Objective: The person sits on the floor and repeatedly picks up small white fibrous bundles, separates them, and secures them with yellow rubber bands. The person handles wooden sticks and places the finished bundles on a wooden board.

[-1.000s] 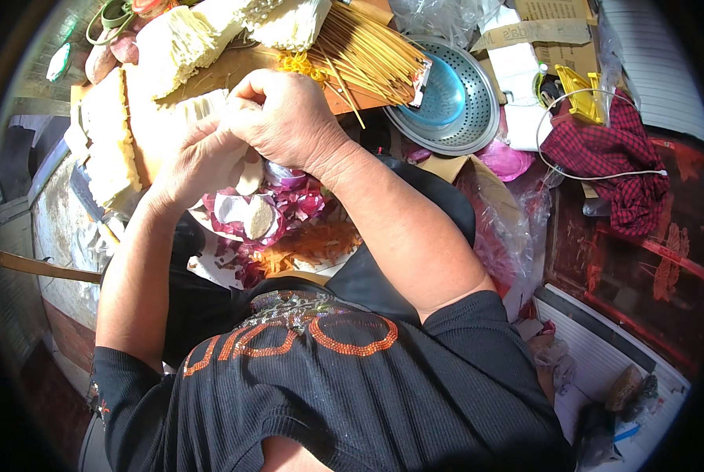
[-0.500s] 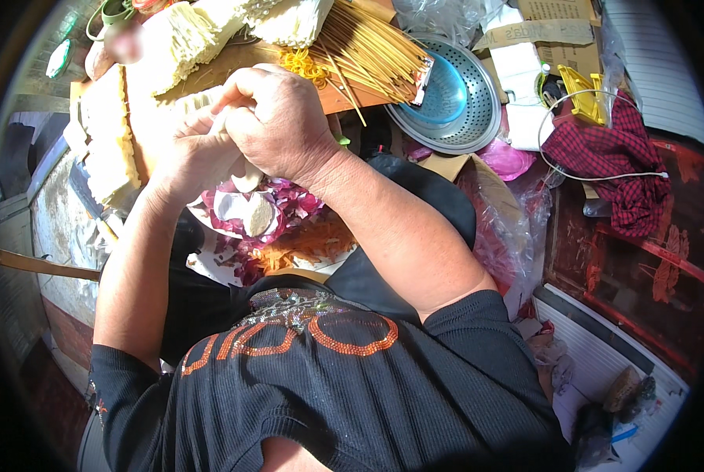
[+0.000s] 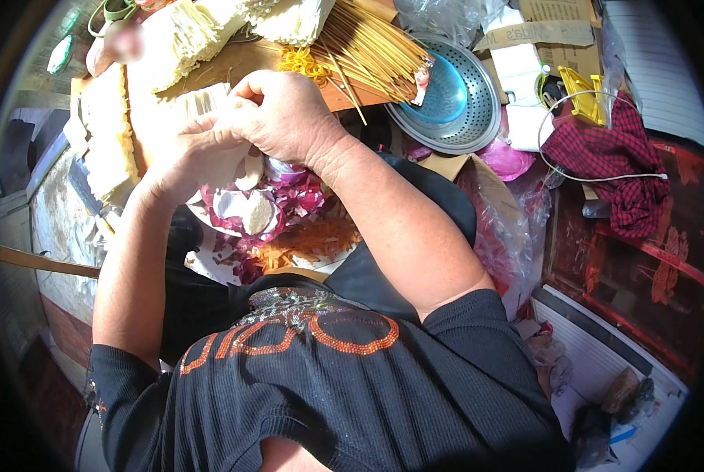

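My two hands meet over the sunlit left end of the board. My left hand point(image 3: 191, 157) is curled round a pale bundle of strands point(image 3: 204, 101), whose end shows beyond the fingers; glare washes out much of it. Against it my right hand point(image 3: 281, 114) is closed in a pinch, and what its fingertips hold is hidden. Just beyond lie bundles that look like enoki mushrooms point(image 3: 187, 47), a heap of yellow rubber bands point(image 3: 303, 64) and many thin wooden skewers point(image 3: 372, 51). Below the hands are purple onion skins point(image 3: 297, 200) and orange peelings point(image 3: 309, 242).
A metal colander point(image 3: 478, 118) with a blue basket point(image 3: 445, 90) stands right of the board point(image 3: 348, 98). Pale layered sheets point(image 3: 108, 141) lie at the left. Farther right are a checked red cloth point(image 3: 615, 157), a white cable, a yellow plastic thing point(image 3: 580, 93) and clear plastic bags.
My right hand has shifted slightly right and down, its fingers less tightly bunched. More of the pale bundle's end shows beyond my left fingers. The surrounding things stay put.
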Demonstrator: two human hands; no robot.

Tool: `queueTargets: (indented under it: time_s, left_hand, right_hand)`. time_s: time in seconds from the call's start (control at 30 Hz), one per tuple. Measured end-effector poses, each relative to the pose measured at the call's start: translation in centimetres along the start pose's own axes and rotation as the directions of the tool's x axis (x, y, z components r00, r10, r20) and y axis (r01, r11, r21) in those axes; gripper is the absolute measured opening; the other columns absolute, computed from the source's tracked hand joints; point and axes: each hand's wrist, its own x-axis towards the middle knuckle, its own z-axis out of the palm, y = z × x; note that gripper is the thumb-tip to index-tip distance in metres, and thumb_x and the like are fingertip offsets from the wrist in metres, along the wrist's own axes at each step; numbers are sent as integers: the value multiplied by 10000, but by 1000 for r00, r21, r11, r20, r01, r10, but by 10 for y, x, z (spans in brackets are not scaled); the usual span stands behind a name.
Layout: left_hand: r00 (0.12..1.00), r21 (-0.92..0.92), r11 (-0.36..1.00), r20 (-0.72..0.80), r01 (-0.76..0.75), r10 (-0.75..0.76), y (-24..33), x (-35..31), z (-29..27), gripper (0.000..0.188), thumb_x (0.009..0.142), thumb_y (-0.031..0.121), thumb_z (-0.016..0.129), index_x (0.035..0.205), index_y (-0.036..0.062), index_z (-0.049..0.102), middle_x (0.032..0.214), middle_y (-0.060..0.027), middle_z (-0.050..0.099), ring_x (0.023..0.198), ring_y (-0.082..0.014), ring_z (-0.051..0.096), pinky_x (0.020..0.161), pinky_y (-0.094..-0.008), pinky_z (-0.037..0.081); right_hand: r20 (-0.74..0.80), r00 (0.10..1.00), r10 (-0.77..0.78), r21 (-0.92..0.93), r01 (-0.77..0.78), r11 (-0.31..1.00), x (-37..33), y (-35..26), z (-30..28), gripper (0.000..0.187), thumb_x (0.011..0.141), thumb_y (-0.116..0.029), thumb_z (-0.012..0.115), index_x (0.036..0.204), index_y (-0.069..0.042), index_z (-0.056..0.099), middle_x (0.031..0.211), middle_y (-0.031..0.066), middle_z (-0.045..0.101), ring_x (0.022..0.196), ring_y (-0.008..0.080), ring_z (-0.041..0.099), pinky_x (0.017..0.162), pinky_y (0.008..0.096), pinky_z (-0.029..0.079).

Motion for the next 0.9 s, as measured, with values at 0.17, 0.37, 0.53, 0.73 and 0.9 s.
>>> queueTargets:
  time_s: [0.17, 0.37, 0.53, 0.73, 0.9]
  left_hand:
    - [996, 26, 999, 81, -29, 27, -10, 1, -26, 253, 941, 259, 519, 1028, 33, 591, 790, -44, 625, 628, -105, 560, 488, -202, 414]
    - [988, 44, 990, 83, -134, 130, -14, 4, -17, 236, 968, 228, 491, 1089, 45, 577, 827, -17, 616, 659, -48, 539, 530, -180, 416]
    - [973, -84, 969, -27, -230, 229, -16, 3, -1, 305, 967, 189, 529, 1233, 39, 546, 933, 20, 604, 775, -25, 536, 647, -159, 432]
    - [969, -33, 969, -15, -245, 245, -20, 4, -1, 327, 968, 176, 538, 1268, 45, 535, 971, 25, 591, 832, -24, 531, 693, -168, 446]
    - [990, 4, 991, 41, -135, 135, -14, 3, -7, 309, 976, 171, 520, 1261, 55, 539, 960, 35, 586, 819, -21, 526, 693, -165, 439]
  right_hand:
    - [-39, 999, -30, -34, 29, 999, 3, 0, 2, 285, 786, -265, 733, 888, -6, 670, 762, 79, 678, 698, 114, 630, 665, 270, 522]
    - [-157, 985, -76, 35, 82, 996, 5, 0, 9, 169, 770, -193, 633, 785, -27, 655, 739, 172, 665, 723, 308, 669, 682, 376, 537]
    - [-178, 979, -97, 78, 113, 991, 4, -2, 11, 152, 775, -176, 618, 770, -27, 648, 735, 171, 662, 717, 321, 663, 675, 386, 533]
    - [-193, 974, -119, 70, 134, 988, 5, 2, 14, 167, 781, -184, 601, 774, -26, 653, 770, 176, 670, 756, 311, 667, 708, 385, 529]
    - [-101, 994, 36, 95, -26, 995, 5, 5, 11, 206, 805, -209, 641, 864, -13, 656, 798, 112, 677, 765, 181, 640, 718, 318, 521]
